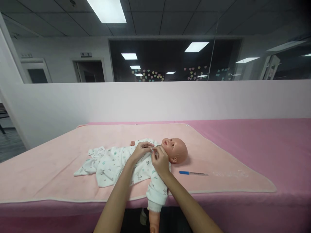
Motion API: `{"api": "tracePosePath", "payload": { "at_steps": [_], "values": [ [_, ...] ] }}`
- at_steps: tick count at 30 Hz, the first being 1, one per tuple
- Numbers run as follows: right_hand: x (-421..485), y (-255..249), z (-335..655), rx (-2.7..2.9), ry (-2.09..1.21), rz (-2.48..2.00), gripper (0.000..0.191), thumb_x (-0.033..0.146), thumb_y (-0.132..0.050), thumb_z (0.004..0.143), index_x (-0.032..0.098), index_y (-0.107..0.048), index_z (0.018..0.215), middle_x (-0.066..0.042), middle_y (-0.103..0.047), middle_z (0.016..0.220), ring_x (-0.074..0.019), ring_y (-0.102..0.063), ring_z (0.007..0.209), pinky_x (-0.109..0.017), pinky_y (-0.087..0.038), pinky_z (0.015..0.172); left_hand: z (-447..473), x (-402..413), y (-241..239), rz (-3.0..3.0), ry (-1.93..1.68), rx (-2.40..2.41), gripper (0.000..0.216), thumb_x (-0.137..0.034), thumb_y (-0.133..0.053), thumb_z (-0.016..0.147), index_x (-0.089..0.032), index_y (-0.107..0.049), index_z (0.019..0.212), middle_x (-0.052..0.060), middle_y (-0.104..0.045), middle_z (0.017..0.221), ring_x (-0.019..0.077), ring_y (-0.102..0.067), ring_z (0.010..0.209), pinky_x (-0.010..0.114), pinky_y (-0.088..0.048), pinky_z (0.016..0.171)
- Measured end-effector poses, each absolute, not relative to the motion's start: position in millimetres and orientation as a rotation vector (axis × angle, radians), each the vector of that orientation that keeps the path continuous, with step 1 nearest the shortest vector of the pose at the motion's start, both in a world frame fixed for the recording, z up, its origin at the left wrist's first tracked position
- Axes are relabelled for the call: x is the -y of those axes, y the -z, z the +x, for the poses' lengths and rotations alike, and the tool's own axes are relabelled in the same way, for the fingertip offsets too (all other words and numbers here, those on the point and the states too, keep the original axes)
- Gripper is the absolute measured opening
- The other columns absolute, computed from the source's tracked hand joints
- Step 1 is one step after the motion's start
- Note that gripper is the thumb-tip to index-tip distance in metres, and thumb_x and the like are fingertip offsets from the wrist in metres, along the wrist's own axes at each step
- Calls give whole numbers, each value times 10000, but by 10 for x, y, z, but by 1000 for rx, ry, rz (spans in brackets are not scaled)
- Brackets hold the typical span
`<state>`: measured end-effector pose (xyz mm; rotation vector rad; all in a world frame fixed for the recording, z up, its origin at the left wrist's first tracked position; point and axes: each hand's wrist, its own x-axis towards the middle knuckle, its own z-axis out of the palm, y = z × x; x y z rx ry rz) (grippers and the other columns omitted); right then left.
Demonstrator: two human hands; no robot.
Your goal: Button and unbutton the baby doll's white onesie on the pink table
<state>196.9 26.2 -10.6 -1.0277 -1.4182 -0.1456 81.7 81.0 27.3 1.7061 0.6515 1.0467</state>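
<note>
A baby doll (178, 150) lies on its back, its head to the right, dressed in a white baby romper (109, 161) with small green and grey prints. My left hand (143, 150) rests over the chest, fingertips pinched at the romper's front below the neck. Beside the doll's chin, my right hand (160, 160) is closed with thumb and fingers on the same spot. A small white bit of the romper shows between both sets of fingertips; whether it is a tie or a snap I cannot tell. One sleeved doll arm (155, 220) hangs over the near table edge.
A slim clear stick with a blue cap (184, 172), like a pen, lies right of the doll. Under it is a peach blanket (58, 155) on a pink-covered table (274, 152). A low white wall (170, 100) with glass above stands behind.
</note>
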Motion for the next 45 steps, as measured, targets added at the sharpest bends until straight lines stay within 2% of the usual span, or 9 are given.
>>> {"api": "tracePosePath", "payload": {
  "at_steps": [4,9,15,20,22,27,32,38,45],
  "values": [
    [-251,93,1968,1440,195,-1082,130,196,-449,788,175,-556,858,-41,-557,776,-149,-540,714,-254,-439,638,809,-805,-266,1651,-1039,-632,292,-97,-565,610,-126,-648,889,31,-658,718,144,-600,724,228,-445,673],
    [-269,111,1972,1443,281,-1082,174,169,-431,791,184,-560,906,-42,-583,799,-149,-559,728,-246,-446,627,805,-794,-282,1646,-1021,-630,338,-106,-577,604,-125,-634,936,37,-661,732,158,-605,736,253,-449,699],
    [-302,134,1981,1372,391,-1114,227,161,-359,845,156,-541,981,-67,-622,821,-159,-585,722,-264,-460,619,810,-660,-376,1863,-1001,-722,315,-128,-563,635,-144,-644,939,64,-650,883,188,-571,885,289,-438,790],
    [-243,120,2010,1491,451,-1014,247,104,-352,828,165,-559,949,-73,-626,837,-171,-579,795,-280,-457,667,668,-474,-362,1973,-1029,-725,521,-26,-499,585,-182,-572,1077,58,-606,1040,188,-531,996,312,-404,882],
    [-212,113,2010,1614,479,-937,271,72,-348,808,179,-579,899,-68,-623,853,-170,-567,806,-284,-445,680,577,-425,-290,1946,-1124,-782,499,-21,-478,587,-171,-571,1054,60,-612,1006,185,-546,968,303,-420,855],
    [-210,5,1893,1845,516,-867,240,66,-415,734,182,-602,830,-76,-600,951,-195,-511,831,-329,-414,713,460,-327,-114,1942,-1463,-1092,273,-100,-465,665,-169,-598,893,46,-633,882,169,-570,837,285,-452,760],
    [-265,-103,1743,1926,444,-908,169,85,-468,681,175,-590,754,-69,-585,831,-208,-472,832,-385,-366,799,525,-238,-82,2145,-1582,-1347,232,-132,-439,709,-198,-598,864,32,-629,865,170,-558,800,295,-434,742],
    [-222,-37,1797,1882,368,-945,123,117,-482,659,169,-556,742,-73,-564,871,-207,-458,850,-376,-344,816,555,-213,-54,2167,-1614,-1487,242,-127,-446,696,-199,-586,880,30,-617,821,175,-542,779,299,-414,723],
    [-190,-34,1829,1872,322,-806,140,119,-394,775,178,-504,712,-34,-538,711,-162,-460,715,-311,-356,722,544,-157,-76,2178,-1608,-1419,140,-153,-426,710,-189,-561,695,21,-591,690,167,-511,680,295,-392,678]
  ]
}}
